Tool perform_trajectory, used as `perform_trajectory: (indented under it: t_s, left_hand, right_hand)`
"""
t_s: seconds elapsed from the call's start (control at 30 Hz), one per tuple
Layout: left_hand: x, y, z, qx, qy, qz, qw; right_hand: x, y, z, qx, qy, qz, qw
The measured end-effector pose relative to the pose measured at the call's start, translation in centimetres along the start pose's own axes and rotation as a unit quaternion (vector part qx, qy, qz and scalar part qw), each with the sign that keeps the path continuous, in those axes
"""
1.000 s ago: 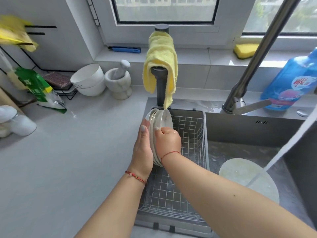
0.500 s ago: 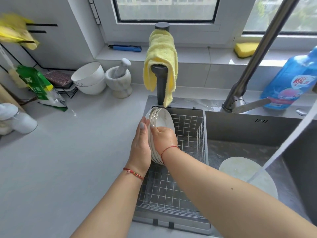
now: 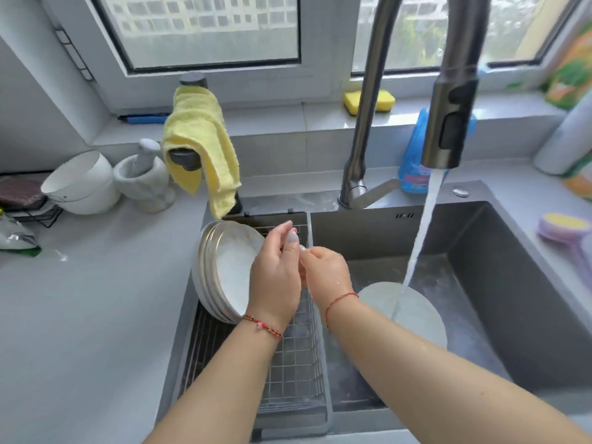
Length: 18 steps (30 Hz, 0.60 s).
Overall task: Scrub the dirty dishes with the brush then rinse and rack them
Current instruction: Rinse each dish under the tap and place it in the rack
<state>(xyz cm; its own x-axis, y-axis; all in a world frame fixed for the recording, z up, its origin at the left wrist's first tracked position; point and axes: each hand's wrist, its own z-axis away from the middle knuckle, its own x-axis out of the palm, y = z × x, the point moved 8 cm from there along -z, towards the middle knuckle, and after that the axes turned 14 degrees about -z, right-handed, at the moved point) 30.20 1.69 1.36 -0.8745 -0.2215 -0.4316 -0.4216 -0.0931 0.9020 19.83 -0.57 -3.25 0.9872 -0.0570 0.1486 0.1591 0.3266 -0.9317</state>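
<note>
Several white plates [image 3: 224, 270] stand on edge, leaning at the left end of the wire rack [image 3: 298, 363] that sits in the sink's left part. My left hand [image 3: 275, 274] hovers just right of the stack, fingers relaxed and off the plates. My right hand [image 3: 323, 274] is beside it with loosely curled fingers, touching the left hand's thumb side and holding nothing I can see. One more pale plate [image 3: 416, 312] lies flat on the sink [image 3: 512, 283] floor. Water [image 3: 419, 238] runs from the faucet head [image 3: 448, 107] onto that plate. A purple and yellow scrubber [image 3: 563, 225] lies on the right counter.
A yellow cloth [image 3: 198, 145] hangs on a dark post behind the rack. White bowls [image 3: 80, 181] and a stone mortar [image 3: 144, 177] stand on the left counter. A yellow sponge [image 3: 368, 100] lies on the windowsill, a blue bottle [image 3: 413, 155] behind the faucet.
Both hands have let go of the plate stack and moved right, meeting over the rack's right edge. The plates now lean in the rack on their own. The view shifted right.
</note>
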Motion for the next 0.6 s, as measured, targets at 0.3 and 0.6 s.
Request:
perform_trajectory:
  t_s: [0.3,0.6]
  left_hand:
    - [13.9,1.7,1.0,-0.035,-0.142,-0.119,0.982]
    - [19.7,-7.1,2.4,-0.135,-0.248,-0.397,0.873]
  right_hand:
    - [-14.3,1.3,-0.7,0.030,0.123,0.065,0.990]
    - [-26.0,8.4,-2.7,0.191,0.158,0.278,0.928]
